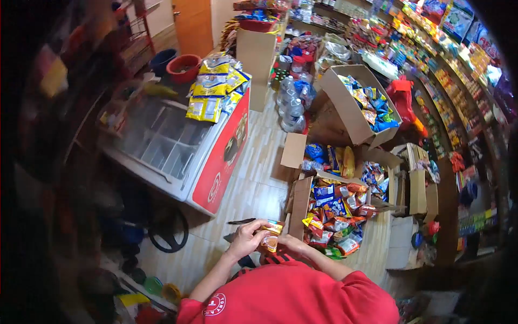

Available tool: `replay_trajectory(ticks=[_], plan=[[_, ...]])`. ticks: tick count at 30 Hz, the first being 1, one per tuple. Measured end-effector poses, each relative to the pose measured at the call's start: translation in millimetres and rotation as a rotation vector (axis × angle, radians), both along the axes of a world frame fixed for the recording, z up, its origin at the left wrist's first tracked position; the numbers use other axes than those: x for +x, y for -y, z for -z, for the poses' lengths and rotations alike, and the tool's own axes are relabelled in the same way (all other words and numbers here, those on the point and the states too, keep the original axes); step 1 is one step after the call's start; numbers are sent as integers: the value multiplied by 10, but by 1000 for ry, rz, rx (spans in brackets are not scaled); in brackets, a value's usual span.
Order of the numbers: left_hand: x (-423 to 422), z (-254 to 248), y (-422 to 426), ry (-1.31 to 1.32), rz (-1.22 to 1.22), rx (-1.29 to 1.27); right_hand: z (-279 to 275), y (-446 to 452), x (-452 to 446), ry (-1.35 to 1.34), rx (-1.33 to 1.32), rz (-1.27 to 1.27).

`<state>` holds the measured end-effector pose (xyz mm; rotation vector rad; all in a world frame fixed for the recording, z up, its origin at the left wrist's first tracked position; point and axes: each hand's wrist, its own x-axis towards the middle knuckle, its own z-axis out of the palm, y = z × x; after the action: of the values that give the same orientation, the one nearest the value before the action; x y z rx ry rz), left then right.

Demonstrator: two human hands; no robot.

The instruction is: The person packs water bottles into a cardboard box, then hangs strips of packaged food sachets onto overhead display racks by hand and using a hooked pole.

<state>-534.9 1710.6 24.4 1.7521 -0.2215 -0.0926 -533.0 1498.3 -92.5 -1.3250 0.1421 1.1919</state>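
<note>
Person in a red shirt (291, 297), at the lower centre of the frame, with both forearms reaching up to the centre. Held item: 1 small packet (271, 232), orange and brown with a yellow band, located just below the middle of the frame.

Left hand (249, 237): clasped on the packet, thumb and fingers at its left side. Right hand (291, 244): at the packet's lower right edge; its fingertips are partly hidden, so I cannot tell how firmly it grips, if at all.

Right of the hands, an open carton (300, 202) holds many snack bags (335, 208), blue, red, orange and green, lying at mixed angles. Above it, toward the upper right, a second carton (345, 105) stands tilted, with mostly blue bags inside. Clear plastic bottles (293, 112) are grouped on that carton's left.

Upper left of centre: 1 chest freezer (218, 178) with a red side panel and a glass top. On its far end lie yellow packets (208, 92) in a heap, with 1 red basin (171, 68) just beside them and 1 blue bucket (162, 60) to the basin's left. A black ring (186, 229), shaped like a wheel, is at the lower left. Stocked shelves (450, 83) curve down the right side of the frame.
</note>
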Motion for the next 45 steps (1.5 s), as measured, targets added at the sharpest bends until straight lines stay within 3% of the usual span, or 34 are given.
replay_trajectory(ticks=[1, 2, 4, 7, 10, 11, 14, 17, 23, 26, 28, 31, 33, 37, 40, 42, 45], plan=[[102, -21, -39, 20, 20, -10, -139, -112, 68, -82, -4, 87], [214, -39, -63, 38, 45, -23, -7, -134, 133, -198, 132, 206], [455, -165, -103, 32, 109, -34, -284, -288, 332, -344, 331, 454], [892, -133, -161, 96, 174, 5, -217, -326, 739, -317, 542, 603], [1379, -83, -232, 73, 173, 27, -233, -326, 1273, -494, 839, 810], [1542, 11, -263, 8, 177, 22, -166, -347, 1480, -459, 757, 916], [2074, 137, -348, -119, 154, 23, 168, -276, 2150, -460, 962, 903], [2608, 254, -380, -57, 143, 24, -229, -386, 2822, -432, 795, 910], [3519, 160, -428, -177, 158, 73, -190, -533, 4002, -412, 639, 905], [3898, 385, -429, -228, 72, -95, -215, -608, 4535, -428, 699, 883], [4176, 490, -446, -249, 38, -120, -438, -684, 4886, -416, 585, 893], [4642, 655, -482, -192, -19, -172, -651, -843, 5404, -100, 620, 822], [4903, 704, -489, -160, -63, -201, -767, -901, 5681, -33, 615, 827], [5393, 629, -567, -229, -73, 37, -739, -864, 6131, 29, 583, 782], [5758, 559, -583, -323, 119, -6, -885, -906, 6457, 38, 553, 699], [6002, 522, -555, -238, 126, -84, -824, -903, 6682, 9, 530, 641], [6302, 581, -489, -326, 97, -136, -601, -834, 7073, -53, 519, 498]])
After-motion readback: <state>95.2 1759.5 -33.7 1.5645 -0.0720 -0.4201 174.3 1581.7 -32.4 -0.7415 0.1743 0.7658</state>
